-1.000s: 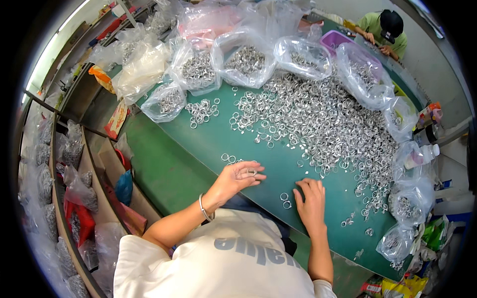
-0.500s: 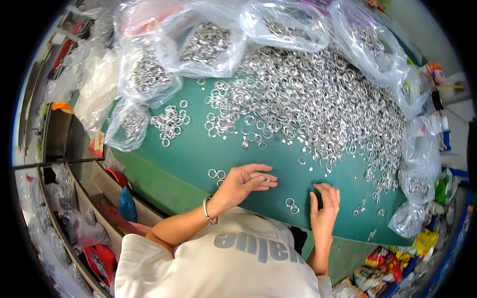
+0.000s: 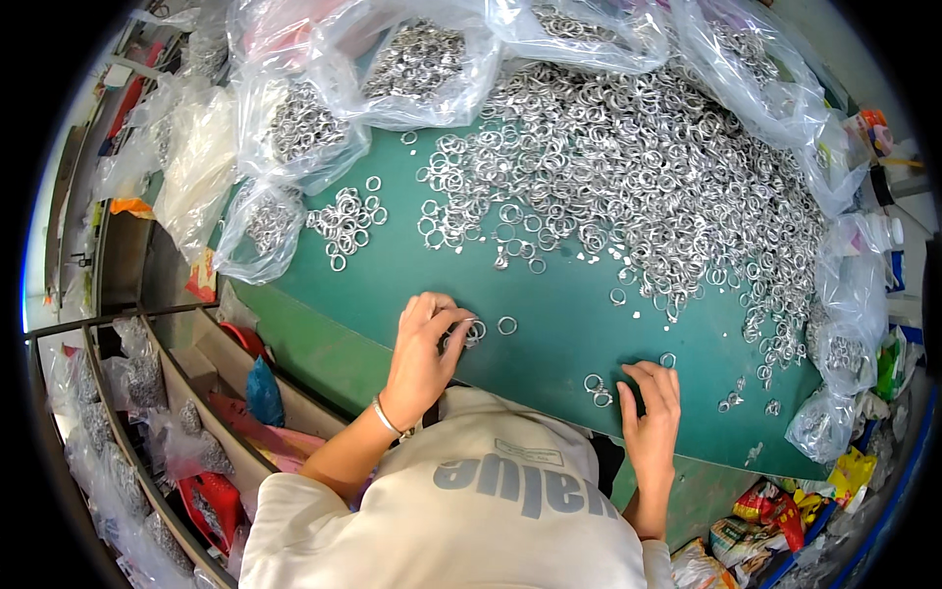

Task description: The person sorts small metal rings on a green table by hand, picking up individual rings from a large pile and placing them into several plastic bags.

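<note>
My left hand (image 3: 424, 351) is bent over a small cluster of silvery metal rings (image 3: 475, 332) near the front of the green tabletop. Its thumb and fingers close on these rings, partly hiding them. One loose ring (image 3: 507, 325) lies just right of the cluster. My right hand (image 3: 652, 412) rests on the table farther right, thumb apart from its curved fingers and nothing visible in it. A single ring (image 3: 668, 360) lies beside its fingertips, and a few joined or touching rings (image 3: 598, 390) lie left of its thumb.
A large heap of rings (image 3: 648, 177) spreads across the far table (image 3: 383, 280). A smaller pile (image 3: 345, 226) sits at left. Clear plastic bags of rings (image 3: 417, 69) line the back and sides. Wooden compartments (image 3: 186, 363) stand at left, coloured packages (image 3: 760, 515) at lower right.
My left hand has moved left and turned down onto the ring cluster. A loose ring now lies right of it, and another beside my right fingertips. The whole view has shifted slightly.
</note>
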`<state>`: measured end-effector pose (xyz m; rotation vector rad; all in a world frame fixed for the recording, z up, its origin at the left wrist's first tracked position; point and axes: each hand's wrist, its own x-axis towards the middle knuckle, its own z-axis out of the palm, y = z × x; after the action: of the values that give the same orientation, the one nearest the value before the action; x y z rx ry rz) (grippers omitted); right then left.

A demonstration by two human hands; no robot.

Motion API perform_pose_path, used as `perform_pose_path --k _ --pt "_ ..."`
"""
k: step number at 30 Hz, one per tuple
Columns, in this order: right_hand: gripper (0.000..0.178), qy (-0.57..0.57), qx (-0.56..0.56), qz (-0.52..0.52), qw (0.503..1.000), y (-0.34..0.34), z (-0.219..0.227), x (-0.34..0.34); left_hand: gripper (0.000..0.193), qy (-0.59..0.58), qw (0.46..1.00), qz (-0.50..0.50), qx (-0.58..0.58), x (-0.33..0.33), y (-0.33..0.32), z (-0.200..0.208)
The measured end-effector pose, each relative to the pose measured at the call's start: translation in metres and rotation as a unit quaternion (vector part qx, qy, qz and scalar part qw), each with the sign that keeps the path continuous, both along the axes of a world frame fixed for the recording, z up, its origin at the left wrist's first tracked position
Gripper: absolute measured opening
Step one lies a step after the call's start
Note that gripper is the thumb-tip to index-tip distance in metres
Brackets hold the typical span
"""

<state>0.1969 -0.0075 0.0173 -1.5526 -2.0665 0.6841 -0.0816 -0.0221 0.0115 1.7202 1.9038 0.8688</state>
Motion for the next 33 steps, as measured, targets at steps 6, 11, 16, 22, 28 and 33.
perform_pose_path --k 6,11,16,22,28,33 --pt "0.021 -0.006 0.007 0.032 0.999 0.007 0.001 -0.016 0.022 0.001 0.998 0.048 0.033 -0.01 -0.015 -0.017" --pt "0.027 0.015 0.009 0.093 0.996 0.016 0.0 -0.049 0.023 -0.022 0.997 0.048 0.049 -0.018 -0.007 -0.021" --pt "0.042 0.018 0.017 0.156 0.987 0.028 -0.008 -0.088 0.024 0.014 0.999 -0.031 0.008 -0.027 0.007 -0.014" --pt "0.034 -0.001 0.022 0.185 0.983 0.032 -0.022 -0.112 0.01 0.008 0.998 -0.056 0.013 -0.035 0.021 -0.016" --pt "0.031 -0.004 0.009 0.17 0.985 0.029 -0.019 -0.115 0.011 -0.052 0.988 0.134 0.05 -0.068 0.008 -0.025" --pt "0.031 0.024 -0.023 0.162 0.986 0.028 -0.01 -0.108 0.012 -0.084 0.986 0.139 0.034 -0.065 0.005 -0.018"
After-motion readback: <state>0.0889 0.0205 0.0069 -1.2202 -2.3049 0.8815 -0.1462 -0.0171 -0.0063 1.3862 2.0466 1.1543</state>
